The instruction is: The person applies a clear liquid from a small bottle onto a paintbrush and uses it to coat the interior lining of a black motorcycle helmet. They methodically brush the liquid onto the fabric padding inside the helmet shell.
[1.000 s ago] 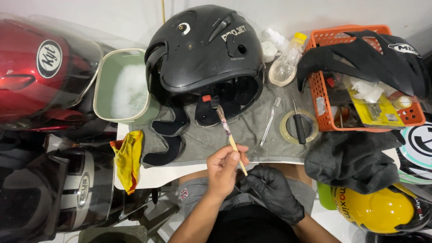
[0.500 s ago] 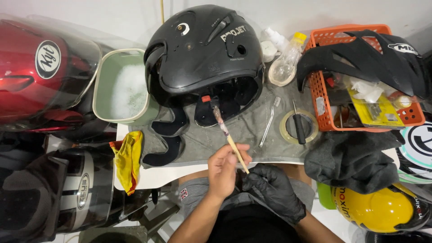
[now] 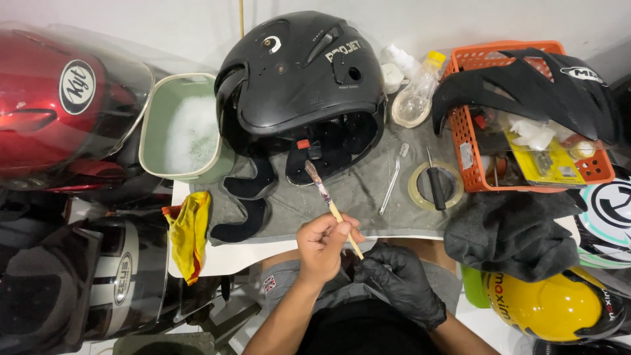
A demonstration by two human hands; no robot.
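Now brush (image 3: 332, 208) pinched in left hand (image 3: 322, 244)

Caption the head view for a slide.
Left hand holds a brush toward a black helmet; gloved right hand rests below.

Bare left hand (image 3: 322, 244), black glove on right hand (image 3: 401, 284), seemingly grey shorts.

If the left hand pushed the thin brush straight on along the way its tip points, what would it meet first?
Probably the dark inner padding at the opening of the black glossy helmet. The left hand aims the thin wooden-handled brush up and left, its tip close to that padding; depth is unclear.
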